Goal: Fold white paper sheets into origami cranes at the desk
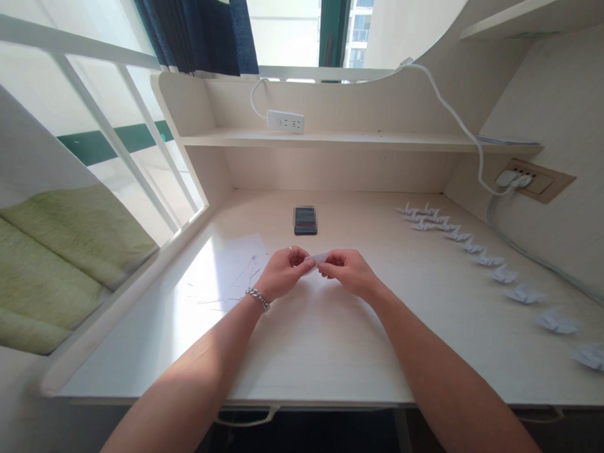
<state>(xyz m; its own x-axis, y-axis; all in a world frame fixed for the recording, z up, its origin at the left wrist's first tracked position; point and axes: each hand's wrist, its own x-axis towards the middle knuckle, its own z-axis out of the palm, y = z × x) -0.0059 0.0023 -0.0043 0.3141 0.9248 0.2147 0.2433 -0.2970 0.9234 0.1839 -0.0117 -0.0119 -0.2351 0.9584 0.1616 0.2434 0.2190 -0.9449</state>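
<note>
White paper piece [321, 257]: quantity one, located between the two hands, near the middle of the desk [326, 361]. Contact with the desk cannot be determined. Left hand [282, 272]: thumb and fingers pinch the left end; one ring [290, 251] and one bracelet [259, 299] are fitted. Right hand [353, 270]: thumb and fingers pinch the right end. Device [306, 231]: one, black, beyond the hands; face pixelated, unreadable. Sheet [238, 254]: white, left of the left hand; thin lines, either slivers or marks, show on and beside it. Birds [524, 295]: folded white paper, at least ten, lined along the right side; far units overlap, exact count unclear. Shelf [356, 141]: holds one power strip [285, 121], left, and thin papers [506, 140], right. Wall socket [541, 182]: two white plugs [507, 179] inserted.
</note>
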